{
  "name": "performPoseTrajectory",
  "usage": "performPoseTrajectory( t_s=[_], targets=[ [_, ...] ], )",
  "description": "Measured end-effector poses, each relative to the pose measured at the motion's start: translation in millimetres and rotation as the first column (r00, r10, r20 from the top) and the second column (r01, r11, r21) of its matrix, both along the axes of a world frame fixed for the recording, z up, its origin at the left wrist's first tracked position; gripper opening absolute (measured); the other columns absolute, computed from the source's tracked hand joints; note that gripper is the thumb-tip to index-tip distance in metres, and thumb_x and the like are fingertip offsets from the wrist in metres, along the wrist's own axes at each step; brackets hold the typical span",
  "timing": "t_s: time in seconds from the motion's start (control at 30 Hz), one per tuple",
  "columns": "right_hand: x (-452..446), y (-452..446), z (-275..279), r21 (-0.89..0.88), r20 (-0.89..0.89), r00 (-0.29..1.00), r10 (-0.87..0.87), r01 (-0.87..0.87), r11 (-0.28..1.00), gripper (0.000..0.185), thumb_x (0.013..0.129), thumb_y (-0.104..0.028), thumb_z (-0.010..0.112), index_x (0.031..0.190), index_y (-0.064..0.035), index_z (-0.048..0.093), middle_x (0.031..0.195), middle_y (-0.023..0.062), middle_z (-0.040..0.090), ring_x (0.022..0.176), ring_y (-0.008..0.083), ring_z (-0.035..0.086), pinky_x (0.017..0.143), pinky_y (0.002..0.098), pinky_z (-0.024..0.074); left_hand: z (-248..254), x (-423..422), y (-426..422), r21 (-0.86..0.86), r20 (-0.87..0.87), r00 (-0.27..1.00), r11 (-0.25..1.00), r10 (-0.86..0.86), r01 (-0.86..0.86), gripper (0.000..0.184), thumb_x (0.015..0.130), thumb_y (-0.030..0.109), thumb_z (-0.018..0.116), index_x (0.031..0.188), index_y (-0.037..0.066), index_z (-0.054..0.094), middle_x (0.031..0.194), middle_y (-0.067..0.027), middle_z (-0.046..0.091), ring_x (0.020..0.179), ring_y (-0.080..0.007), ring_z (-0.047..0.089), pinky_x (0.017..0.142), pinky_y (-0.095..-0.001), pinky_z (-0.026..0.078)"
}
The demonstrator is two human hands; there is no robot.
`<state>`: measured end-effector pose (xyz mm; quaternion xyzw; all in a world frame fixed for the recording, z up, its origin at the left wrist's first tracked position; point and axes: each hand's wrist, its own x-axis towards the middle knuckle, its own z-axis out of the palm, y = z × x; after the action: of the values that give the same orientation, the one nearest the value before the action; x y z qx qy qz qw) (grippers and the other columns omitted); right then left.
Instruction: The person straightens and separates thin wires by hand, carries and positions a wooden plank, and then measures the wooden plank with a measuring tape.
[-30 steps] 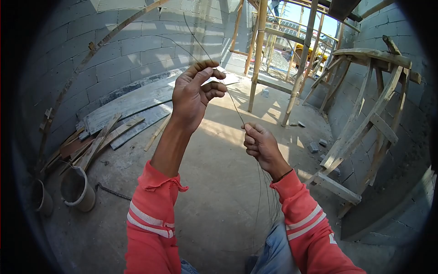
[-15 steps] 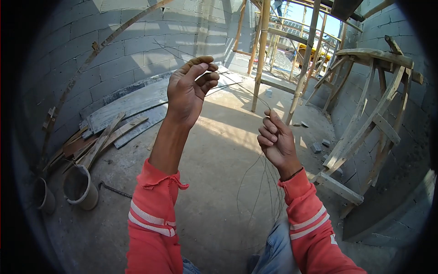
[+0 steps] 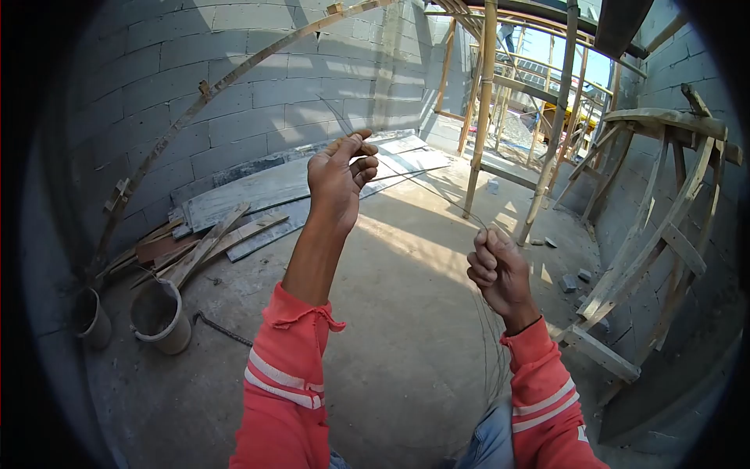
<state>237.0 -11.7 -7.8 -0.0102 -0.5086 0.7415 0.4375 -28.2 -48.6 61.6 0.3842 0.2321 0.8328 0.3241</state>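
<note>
My left hand point(image 3: 337, 184) is raised, its thumb and index finger pinched on thin dark wire. Short wire ends point(image 3: 334, 112) stick up beyond the fingertips. Lower and to the right, my right hand point(image 3: 501, 273) is closed around the same kind of wire. A slender length of wire point(image 3: 445, 199) runs between the two hands. Below the right fist, several loose strands point(image 3: 488, 344) hang toward my knee. The wire inside each grip is hidden by the fingers.
Grey boards point(image 3: 273, 184) and wood scraps point(image 3: 195, 254) lie along the block wall. A bucket point(image 3: 160, 316) stands at left near a bent bar point(image 3: 223, 330). Bamboo poles point(image 3: 483, 109) rise ahead. A wooden trestle point(image 3: 652, 227) leans by the right wall.
The view has turned left, and the background has shifted right and down. My left thumb and index finger are pressed closer together. The wire still spans both hands.
</note>
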Motion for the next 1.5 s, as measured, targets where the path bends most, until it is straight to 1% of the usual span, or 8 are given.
performPoseTrajectory(
  t_s=[0.17,0.3,0.43,0.6,1.0,1.13,1.3,1.5],
  targets=[
    [-13.5,7.3,-16.3,0.444,0.548,0.612,-0.570,0.365,0.818,0.026,0.098,-0.026,0.060,0.095,-0.0012,0.067,0.066,-0.0028,0.049,0.054,0.0032,0.037,0.049,0.0219,0.0284,0.6,22.0,-0.6,0.061,-0.200,0.969,0.985,-0.146,0.161,0.026,0.097,0.018,0.062,0.114,-0.002,0.062,0.089,-0.0063,0.064,0.070,-0.0091,0.062,0.063,-0.0210,0.053],
    [-11.6,-19.9,3.4,0.410,0.810,0.574,-0.117,-0.413,0.813,0.029,0.097,-0.029,0.062,0.088,-0.0022,0.067,0.065,-0.0024,0.048,0.055,0.0068,0.039,0.050,0.0248,0.0315,-9.9,19.8,10.7,0.064,-0.114,0.934,0.936,-0.337,0.346,0.023,0.097,0.018,0.062,0.113,0.001,0.063,0.089,-0.0042,0.064,0.074,-0.0088,0.063,0.063,-0.0204,0.053],
    [6.1,-5.4,3.9,0.269,0.015,0.821,0.570,-0.553,0.789,0.027,0.100,-0.027,0.056,0.097,-0.0005,0.063,0.066,-0.0033,0.045,0.050,0.0091,0.034,0.049,0.0227,0.0307,-7.9,6.3,12.7,0.196,0.068,0.911,0.901,-0.407,0.388,0.021,0.097,0.018,0.062,0.109,0.002,0.063,0.093,-0.0051,0.063,0.079,-0.0111,0.064,0.069,-0.0215,0.057],
    [-5.9,13.1,-9.1,0.427,0.458,0.636,-0.622,0.456,0.781,0.022,0.099,-0.020,0.056,0.103,0.0005,0.064,0.063,-0.0027,0.046,0.055,0.0071,0.041,0.050,0.0227,0.0342,-0.6,-10.3,-0.4,0.188,0.001,0.981,0.964,-0.193,0.189,0.023,0.097,0.019,0.060,0.107,-0.001,0.063,0.095,-0.0081,0.065,0.078,-0.0145,0.065,0.071,-0.0223,0.057],
    [5.9,-7.3,13.3,0.006,-0.237,0.935,0.263,-0.269,0.963,0.022,0.096,-0.022,0.063,0.094,-0.0003,0.069,0.066,-0.0020,0.052,0.053,0.0068,0.036,0.050,0.0250,0.0312,-4.0,-35.6,7.9,0.274,0.137,0.931,0.916,-0.340,0.294,0.020,0.098,0.015,0.058,0.106,-0.003,0.063,0.093,-0.0092,0.066,0.079,-0.0128,0.066,0.070,-0.0201,0.059],
    [-6.5,19.3,-23.0,0.349,0.472,0.762,-0.443,0.300,0.888,0.021,0.095,-0.020,0.063,0.094,-0.0007,0.069,0.066,-0.0008,0.054,0.058,0.0067,0.045,0.052,0.0240,0.0340,-1.1,-23.7,3.3,0.242,-0.002,0.967,0.939,-0.253,0.246,0.023,0.098,0.017,0.060,0.107,-0.004,0.063,0.095,-0.0093,0.066,0.081,-0.0121,0.066,0.069,-0.0191,0.058],
    [-17.1,-11.7,-4.6,0.440,0.862,0.470,-0.190,-0.507,0.741,0.022,0.093,-0.022,0.065,0.094,0.0000,0.070,0.067,0.0019,0.059,0.066,0.0085,0.053,0.056,0.0278,0.0393,-6.1,-12.6,10.3,0.166,-0.067,0.918,0.903,-0.390,0.396,0.026,0.097,0.019,0.061,0.109,-0.005,0.062,0.092,-0.0072,0.064,0.074,-0.0083,0.063,0.065,-0.0178,0.056],
    [-0.1,-6.4,-2.9,0.081,-0.261,0.884,0.389,-0.381,0.921,0.027,0.099,-0.028,0.058,0.095,-0.0038,0.068,0.066,-0.0002,0.060,0.059,0.0082,0.047,0.052,0.0294,0.0356,-7.7,-29.3,12.3,0.274,0.148,0.827,0.826,-0.543,0.493,0.023,0.098,0.016,0.058,0.108,-0.004,0.059,0.089,-0.0066,0.061,0.075,-0.0115,0.060,0.064,-0.0190,0.055]
  ],
)
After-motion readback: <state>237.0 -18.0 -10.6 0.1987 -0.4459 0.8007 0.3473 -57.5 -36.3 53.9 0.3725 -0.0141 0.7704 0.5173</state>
